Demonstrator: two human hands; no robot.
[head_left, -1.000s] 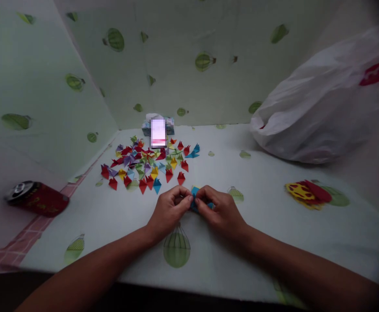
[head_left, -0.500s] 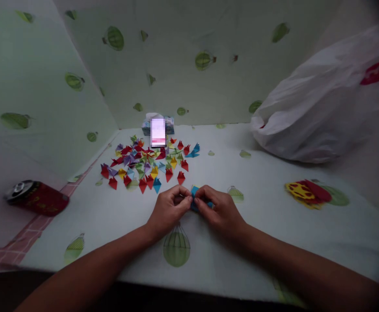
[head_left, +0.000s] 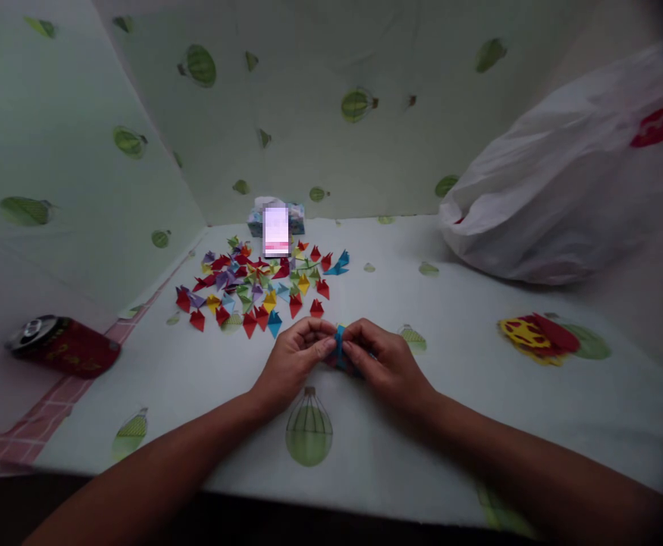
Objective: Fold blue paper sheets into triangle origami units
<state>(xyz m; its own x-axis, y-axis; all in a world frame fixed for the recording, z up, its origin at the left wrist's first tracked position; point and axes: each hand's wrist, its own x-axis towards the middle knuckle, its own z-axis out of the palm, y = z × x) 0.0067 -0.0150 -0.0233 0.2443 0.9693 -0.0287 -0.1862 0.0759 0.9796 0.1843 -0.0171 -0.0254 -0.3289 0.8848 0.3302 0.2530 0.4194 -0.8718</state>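
A small blue piece of folded paper (head_left: 339,343) is held between my two hands, just above the table. My left hand (head_left: 299,355) pinches its left side between thumb and fingers. On the other side, my right hand (head_left: 381,356) grips it the same way, fingertips close to those of the left. Most of the paper is hidden behind the fingers, so its full shape cannot be made out. Beyond my hands lie many small folded paper figures (head_left: 249,324) in red, yellow, blue, green and purple, spread in a loose group.
A phone (head_left: 276,229) with a lit, blurred screen leans on a tissue box (head_left: 299,220) behind the paper figures. At left a red drink can (head_left: 75,349) lies tilted. Red and yellow cut-out pieces (head_left: 539,338) lie at right, below a white plastic bag (head_left: 542,182).
Both hands have shifted slightly, and the blue paper has turned between the fingers, now showing as a narrow upright strip. Everything else stays where it was.
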